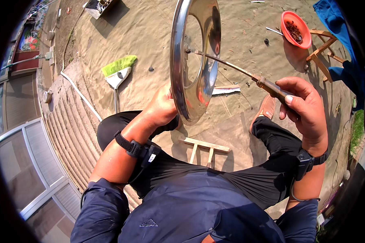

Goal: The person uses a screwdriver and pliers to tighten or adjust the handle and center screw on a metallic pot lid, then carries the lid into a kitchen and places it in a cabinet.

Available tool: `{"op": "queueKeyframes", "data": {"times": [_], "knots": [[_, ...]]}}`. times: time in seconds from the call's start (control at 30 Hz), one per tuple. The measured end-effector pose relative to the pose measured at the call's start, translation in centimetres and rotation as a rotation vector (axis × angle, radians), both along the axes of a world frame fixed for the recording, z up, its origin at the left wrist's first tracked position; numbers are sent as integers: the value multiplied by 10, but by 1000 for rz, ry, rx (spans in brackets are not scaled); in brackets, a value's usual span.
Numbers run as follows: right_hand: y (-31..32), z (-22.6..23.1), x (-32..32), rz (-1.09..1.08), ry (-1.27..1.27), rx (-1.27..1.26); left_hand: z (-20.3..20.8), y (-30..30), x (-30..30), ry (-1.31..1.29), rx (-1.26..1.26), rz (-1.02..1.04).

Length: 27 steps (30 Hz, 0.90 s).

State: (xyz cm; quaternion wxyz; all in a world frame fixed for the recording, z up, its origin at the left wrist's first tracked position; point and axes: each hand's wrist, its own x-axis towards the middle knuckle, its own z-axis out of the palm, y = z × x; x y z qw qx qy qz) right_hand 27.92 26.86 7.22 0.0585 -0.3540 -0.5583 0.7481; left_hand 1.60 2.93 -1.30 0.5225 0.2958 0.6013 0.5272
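Note:
My left hand (163,106) grips the near left edge of a shiny metal ring (194,105), which stands almost on edge before me; its fingertips are hidden behind the ring. Closed around the brown handle of a long-shafted screwdriver (241,70) is my right hand (308,105), with the thumb lying along the top. The screwdriver's shaft slants up and left across the ring. Its tip sits by a small dark stud (187,51) at the ring's opening; whether they touch, I cannot tell.
A wooden stool frame (205,144) is between my legs. To the left lies a green-bristled broom (119,71). A red bowl (286,20) of small rusty bits stands far right, near blue cloth (336,16) on a wooden stand (322,67). A metal box (95,12) is far left.

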Motion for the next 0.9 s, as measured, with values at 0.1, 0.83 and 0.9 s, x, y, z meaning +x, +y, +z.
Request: {"op": "queueKeyframes", "data": {"times": [0.1, 0.83, 0.9], "knots": [[2, -14, 2, -33, 27, 11, -8, 0, -4, 56, -6, -58], [10, -15, -4, -16, 18, -80, -9, -2, -7, 171, -18, -140], [17, -16, -2, -8, 26, -127, -6, 0, -7, 116, -17, -156]]}}
